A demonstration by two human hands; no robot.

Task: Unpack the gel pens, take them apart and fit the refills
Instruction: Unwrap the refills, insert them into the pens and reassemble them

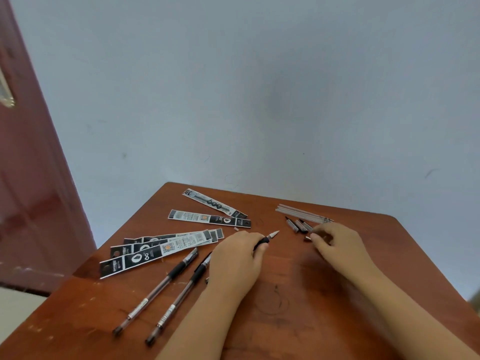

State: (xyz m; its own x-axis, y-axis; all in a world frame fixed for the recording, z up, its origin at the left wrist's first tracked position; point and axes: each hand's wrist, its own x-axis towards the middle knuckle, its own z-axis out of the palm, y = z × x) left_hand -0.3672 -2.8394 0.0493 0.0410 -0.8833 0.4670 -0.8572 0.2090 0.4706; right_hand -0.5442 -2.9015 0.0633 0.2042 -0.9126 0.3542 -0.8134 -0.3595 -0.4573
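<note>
My left hand [235, 261] grips a gel pen [268, 237] by its black grip, silver tip pointing up and right. My right hand [337, 245] rests on the table with curled fingers next to a small silver tip piece [307, 238]; whether it pinches the piece I cannot tell. Just beyond lie several dark pen caps [298, 226] and a bundle of refills [302, 213]. Two assembled gel pens [158, 288] [181, 294] lie to the left of my left forearm. Several black-and-white pen wrappers [161, 246] fan out at the left.
The wooden table [285, 294] stands against a pale blue wall. Two more wrappers [214, 202] lie near the far edge. A dark red door [31, 178] is at the left. Bare wood shows between my forearms.
</note>
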